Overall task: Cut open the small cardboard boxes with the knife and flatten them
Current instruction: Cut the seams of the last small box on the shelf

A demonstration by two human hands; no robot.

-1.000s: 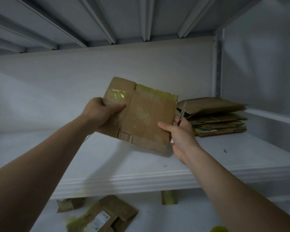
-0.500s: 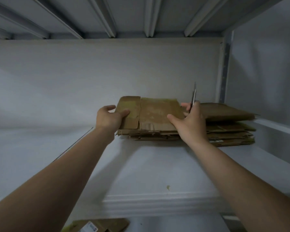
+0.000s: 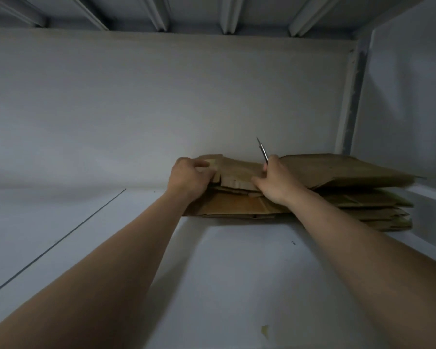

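Dim, grey-blue light fills the picture, soft and without glare. A broad, soft-edged shadow lies on the shelf [image 3: 237, 285] to the right of the left forearm [image 3: 106, 268], and a darker one sits under the cardboard stack [image 3: 350, 172]. The wide lens bends the beams [image 3: 227, 16] overhead and stretches both forearms toward the lower corners. Detail is soft throughout; the knife [image 3: 262, 152] blade shows a faint highlight

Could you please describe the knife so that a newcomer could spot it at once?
At the back right of the white shelf lies a stack of flattened cardboard. The right hand rests on the stack's left part, gripping the knife. It is the only thin, grey metal thing there, slanting up against the pale wall.
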